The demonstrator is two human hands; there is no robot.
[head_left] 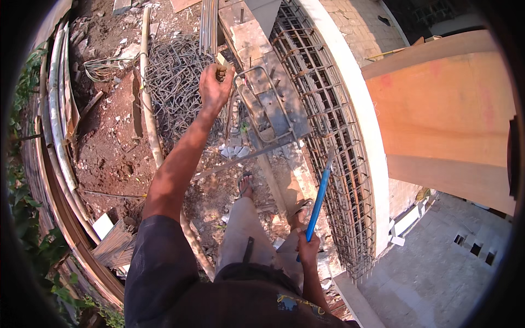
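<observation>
My right hand (308, 249) is wrapped round a long blue-handled bar (319, 202), whose narrow metal tip points up and away. My left hand (215, 90) reaches forward with its fingers curled, between a heap of bent steel pieces and the workbench; what they hold, if anything, I cannot make out. Close to the left thumb is the corner of a rectangular rebar stirrup (279, 97). This stirrup overlaps a worn plank bench (252, 39) with a dark metal plate (275, 112) on it.
A tangled heap of bent steel pieces (174, 82) lies left of the bench, beside a long pole (145, 98). Straight rods (208, 27) stick out beyond it. At right runs a long rebar cage (333, 120) along a white wall edge (358, 93). Pipes (56, 104) line the far left.
</observation>
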